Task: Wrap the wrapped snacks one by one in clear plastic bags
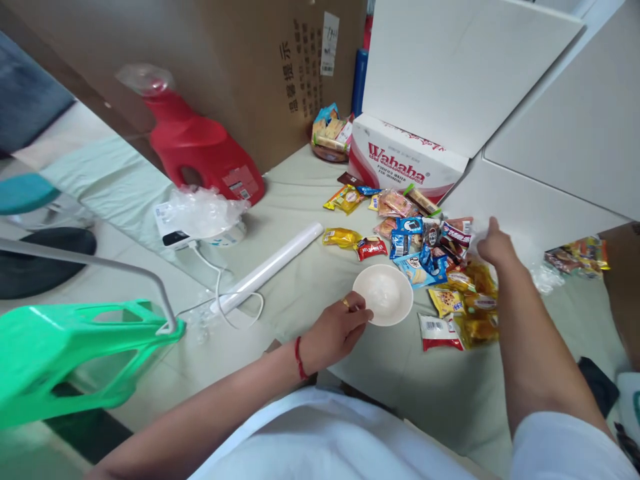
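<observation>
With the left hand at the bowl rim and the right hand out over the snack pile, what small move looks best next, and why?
Probably close the right hand on one packet from the snack pile beneath it. The left hand steadies the white bowl by its rim, the bowl looks empty of packets, and the right hand seems to hold nothing yet.

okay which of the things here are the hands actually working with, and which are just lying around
In hand:
left hand on the white bowl's rim
right hand reaching into the snack packets

Lying about:
red jug
Wahaha box
white tube
green stool
plastic wrap
</observation>
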The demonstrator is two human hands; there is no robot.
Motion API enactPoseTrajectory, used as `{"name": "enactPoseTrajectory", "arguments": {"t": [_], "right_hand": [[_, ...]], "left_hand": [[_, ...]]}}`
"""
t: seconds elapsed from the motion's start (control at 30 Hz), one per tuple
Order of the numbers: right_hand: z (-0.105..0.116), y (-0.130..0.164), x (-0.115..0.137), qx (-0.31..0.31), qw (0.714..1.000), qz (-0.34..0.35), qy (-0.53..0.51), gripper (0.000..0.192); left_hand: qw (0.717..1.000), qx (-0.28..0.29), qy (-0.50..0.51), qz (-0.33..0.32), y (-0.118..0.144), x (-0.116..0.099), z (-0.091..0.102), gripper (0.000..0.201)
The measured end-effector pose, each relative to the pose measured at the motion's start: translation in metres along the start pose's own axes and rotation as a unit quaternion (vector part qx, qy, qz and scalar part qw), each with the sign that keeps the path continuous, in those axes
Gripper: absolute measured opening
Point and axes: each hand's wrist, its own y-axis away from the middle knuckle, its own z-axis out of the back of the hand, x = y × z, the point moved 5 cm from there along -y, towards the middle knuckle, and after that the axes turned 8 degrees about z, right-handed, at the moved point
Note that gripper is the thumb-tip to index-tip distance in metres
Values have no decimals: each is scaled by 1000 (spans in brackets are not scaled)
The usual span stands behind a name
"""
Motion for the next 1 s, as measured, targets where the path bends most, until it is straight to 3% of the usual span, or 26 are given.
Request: {"name": "enactPoseTrajectory", "arguments": {"t": [0.07, 0.13, 0.2, 0.23, 0.3, 0.33, 0.4, 0.47, 0.57, 0.63, 0.7, 0.73, 0.83, 0.9, 0.93, 1.0], "right_hand": [[23, 18, -4, -44, 999, 23, 20, 69], [57, 59, 7, -146, 984, 97, 17, 49], [84, 118, 37, -226, 950, 214, -37, 34], [90, 148, 59, -230, 926, 289, -81, 31], [76, 202, 114, -89, 871, 458, -152, 32], [61, 220, 139, -10, 858, 492, -146, 36], [19, 236, 176, 142, 871, 464, -77, 37], [-24, 237, 198, 259, 877, 404, -11, 35], [-63, 238, 211, 329, 869, 369, 26, 25], [-63, 243, 209, 315, 863, 396, 0, 22], [-41, 243, 196, 246, 874, 411, -79, 24], [-23, 237, 183, 182, 895, 389, -122, 23], [42, 197, 120, -101, 963, 187, -165, 26], [74, 165, 74, -273, 950, 44, -143, 27], [82, 147, 55, -329, 935, -5, -135, 28], [81, 106, 28, -352, 927, -72, -104, 32]], "left_hand": [[1000, -5, -8, -5, 1, -1, 2, 25], [1000, -5, -20, -12, 2, -3, 1, 25], [999, 9, -43, -18, 3, -6, -3, 26], [998, 19, -59, -22, 2, -9, -6, 26], [994, 54, -91, -33, 2, -15, -17, 24], [991, 76, -107, -40, 2, -19, -24, 23], [980, 128, -144, -52, 4, -26, -41, 20], [962, 185, -192, -59, 10, -29, -59, 17], [954, 209, -214, -33, 20, -23, -70, 16], [971, 165, -170, 16, 26, -15, -63, 16], [986, 112, -109, 62, 30, -8, -50, 23], [989, 96, -84, 73, 30, -7, -45, 23], [994, 88, -37, 58, 28, -8, -36, 15], [995, 92, -22, 39, 26, -11, -35, 14], [995, 93, -15, 35, 25, -12, -35, 15], [994, 101, -2, 31, 25, -13, -36, 16]]}}
